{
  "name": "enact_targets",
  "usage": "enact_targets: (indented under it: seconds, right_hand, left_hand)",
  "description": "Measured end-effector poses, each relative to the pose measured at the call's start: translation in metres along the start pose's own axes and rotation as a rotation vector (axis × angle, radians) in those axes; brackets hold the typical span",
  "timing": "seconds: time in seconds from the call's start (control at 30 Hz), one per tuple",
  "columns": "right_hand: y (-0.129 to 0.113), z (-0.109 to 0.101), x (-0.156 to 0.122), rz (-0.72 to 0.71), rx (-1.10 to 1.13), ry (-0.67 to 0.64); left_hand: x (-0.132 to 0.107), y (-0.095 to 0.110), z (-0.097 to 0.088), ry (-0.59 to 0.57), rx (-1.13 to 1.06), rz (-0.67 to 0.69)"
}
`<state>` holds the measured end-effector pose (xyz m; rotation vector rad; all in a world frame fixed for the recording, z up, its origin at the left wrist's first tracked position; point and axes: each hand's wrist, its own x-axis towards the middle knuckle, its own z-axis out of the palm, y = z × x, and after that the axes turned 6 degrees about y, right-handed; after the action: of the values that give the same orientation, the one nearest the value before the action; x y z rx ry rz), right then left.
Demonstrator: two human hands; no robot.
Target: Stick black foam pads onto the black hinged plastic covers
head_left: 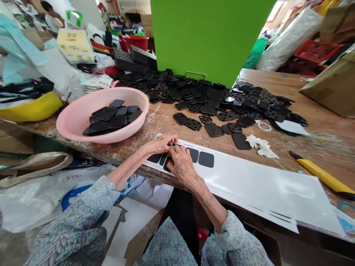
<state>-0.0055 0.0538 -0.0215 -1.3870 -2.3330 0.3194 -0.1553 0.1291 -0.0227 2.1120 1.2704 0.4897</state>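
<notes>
While my L hand & R hand press close together on black pads along white sheet, exact grip hidden; pink bowl at L of frame.

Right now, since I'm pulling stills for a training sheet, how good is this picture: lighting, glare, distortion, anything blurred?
In the head view, light is soft and even with faint shadows; the white sheet is bright but not washed out; the black pads show mild sheen; the wide lens bows the table edge and stretches the forearms; the left hand and right hand look fairly sharp.
</notes>
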Motion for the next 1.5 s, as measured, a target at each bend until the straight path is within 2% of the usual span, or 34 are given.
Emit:
enact_targets:
  seconds: [0.17, 0.47, 0.6, 0.7, 0.8, 0.9, 1.0, 1.07, 1.17, 1.3, 1.4, 1.5]
  right_hand:
    - [0.003, -0.006, 0.009, 0.020, 0.031, -0.038]
    - [0.001, -0.007, -0.004, -0.023, 0.031, -0.009]
    - [-0.015, -0.035, -0.031, -0.065, 0.007, 0.036]
    - [-0.017, -0.067, -0.066, -0.170, 0.213, 0.121]
    - [0.004, -0.086, -0.096, -0.066, 0.399, 0.207]
    - [0.036, -0.083, -0.117, 0.051, 0.436, 0.287]
    - [0.066, -0.076, -0.136, 0.099, 0.451, 0.253]
    - [0.080, -0.078, -0.148, 0.140, 0.491, 0.219]
    - [0.086, -0.087, -0.160, 0.290, 0.630, 0.184]
    - [0.075, -0.093, -0.158, 0.453, 0.923, 0.266]
    - [0.065, -0.092, -0.150, 0.540, 1.094, 0.226]
    - [0.062, -0.094, -0.150, 0.542, 1.176, 0.204]
  left_hand:
    - [-0.002, 0.004, -0.003, -0.026, 0.033, 0.034]
    - [-0.004, 0.003, 0.000, 0.003, 0.089, 0.041]
    - [-0.008, 0.010, 0.000, 0.028, 0.135, 0.034]
    - [-0.004, 0.015, -0.003, 0.011, 0.181, 0.009]
    - [0.021, 0.016, -0.010, 0.036, 0.245, -0.038]
    - [0.064, 0.017, -0.019, 0.129, 0.319, -0.058]
    - [0.098, 0.019, -0.026, 0.110, 0.381, -0.055]
    - [0.106, 0.022, -0.029, 0.050, 0.420, -0.060]
    - [0.103, 0.033, -0.028, -0.029, 0.471, -0.056]
    - [0.109, 0.065, -0.009, -0.042, 0.471, 0.028]
    - [0.132, 0.091, 0.021, -0.031, 0.418, 0.093]
    - [0.152, 0.108, 0.049, 0.010, 0.400, 0.092]
